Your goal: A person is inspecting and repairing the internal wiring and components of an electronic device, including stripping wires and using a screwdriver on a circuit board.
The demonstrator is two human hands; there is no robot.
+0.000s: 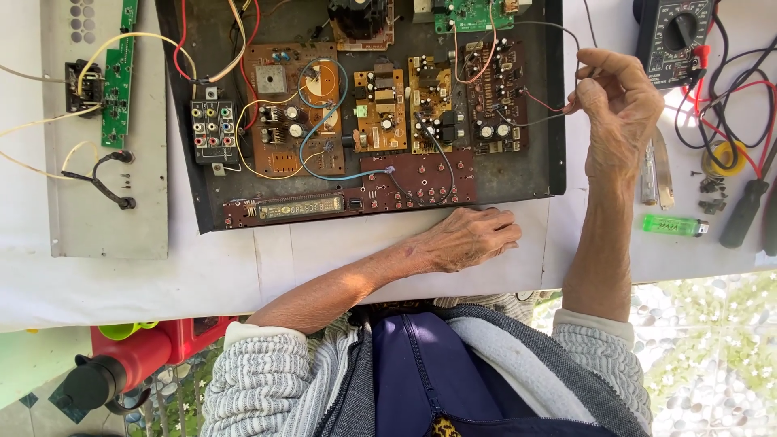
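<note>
Right hand [619, 101] raised over right edge of open black chassis [553, 97], fingers pinched shut on thin wires [541, 121], grey, black and red, running from rightmost brown circuit board [495, 95] inside chassis. Left hand [465, 239] flat, palm down, fingers loosely spread, holding nothing, resting on white-covered table [324, 267] just in front of chassis front edge, close to long front panel board [356, 194]. Inside chassis, left of wired board: several more brown boards [380, 109] with capacitors, blue wire looping across them, jack panel [214, 123] with coloured sockets at far left. Left of chassis: grey metal cover plate [105, 194] with narrow green board [118, 77] and black cable lying on it. Right of chassis, beyond right hand: black multimeter [676, 36] with red and black leads [728, 105], metal tweezers [664, 174], green lighter [674, 225], small heap of screws [712, 194], dark tool handle [740, 214]. Below table edge, well left of chassis: red container [154, 348] with black handle. Striped grey sleeves on both arms.
</note>
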